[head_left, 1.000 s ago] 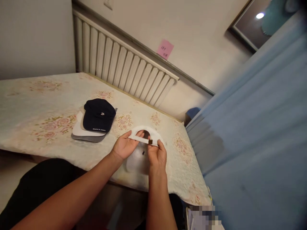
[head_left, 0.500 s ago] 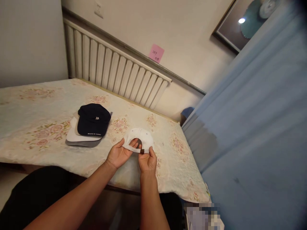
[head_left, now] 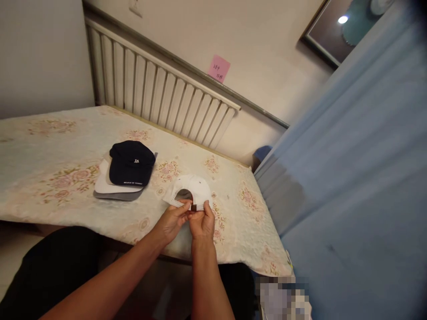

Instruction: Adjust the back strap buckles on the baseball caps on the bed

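Observation:
A white baseball cap (head_left: 196, 186) is held near the front edge of the covered surface, its back opening and strap turned toward me. My left hand (head_left: 173, 221) pinches the strap just left of its dark brown buckle (head_left: 194, 207). Around the rim on the right, my right hand (head_left: 203, 221) is closed, thumb on the outside and fingers underneath. To the left lies a stack of caps: a navy cap (head_left: 131, 164) with white lettering on top, a white brim (head_left: 116, 187) below it and a grey brim (head_left: 125, 195) at the bottom.
A quilted floral cover (head_left: 80, 146) spreads over the surface. Behind it a white radiator (head_left: 160, 89) runs along the wall, with a pink note (head_left: 219, 68) above. A blue curtain (head_left: 350, 178) hangs on the right. Dark-clothed knees show below the front edge.
My left hand has moved right, from the cap's left side to the strap by the buckle. My right hand keeps its hold on the rim. The stack of caps is unchanged.

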{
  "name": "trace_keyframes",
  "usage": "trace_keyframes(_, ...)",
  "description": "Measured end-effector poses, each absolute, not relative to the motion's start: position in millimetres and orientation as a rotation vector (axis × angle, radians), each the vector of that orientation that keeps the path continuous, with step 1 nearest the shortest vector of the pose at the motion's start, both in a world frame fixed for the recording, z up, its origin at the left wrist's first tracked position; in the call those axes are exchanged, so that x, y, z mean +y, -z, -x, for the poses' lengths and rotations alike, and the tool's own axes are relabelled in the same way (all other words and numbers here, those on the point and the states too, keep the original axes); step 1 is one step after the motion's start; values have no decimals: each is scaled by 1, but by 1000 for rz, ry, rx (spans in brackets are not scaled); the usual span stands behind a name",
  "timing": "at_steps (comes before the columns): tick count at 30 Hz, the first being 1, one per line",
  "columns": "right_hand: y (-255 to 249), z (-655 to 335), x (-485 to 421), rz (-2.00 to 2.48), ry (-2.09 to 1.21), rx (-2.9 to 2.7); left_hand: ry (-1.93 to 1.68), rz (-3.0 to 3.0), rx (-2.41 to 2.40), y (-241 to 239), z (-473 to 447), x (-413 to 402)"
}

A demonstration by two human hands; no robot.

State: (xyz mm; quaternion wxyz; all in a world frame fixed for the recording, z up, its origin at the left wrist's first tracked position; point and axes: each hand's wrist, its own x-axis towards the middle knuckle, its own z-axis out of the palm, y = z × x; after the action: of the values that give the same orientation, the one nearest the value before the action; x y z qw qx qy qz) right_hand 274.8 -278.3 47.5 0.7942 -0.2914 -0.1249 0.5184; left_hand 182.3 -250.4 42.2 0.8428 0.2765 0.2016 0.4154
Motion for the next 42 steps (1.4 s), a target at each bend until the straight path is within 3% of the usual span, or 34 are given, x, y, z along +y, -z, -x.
trace_keyframes(42, -53, -263, -282, 625, -1166, -188, -920, -645, 499, -47, -176, -254)
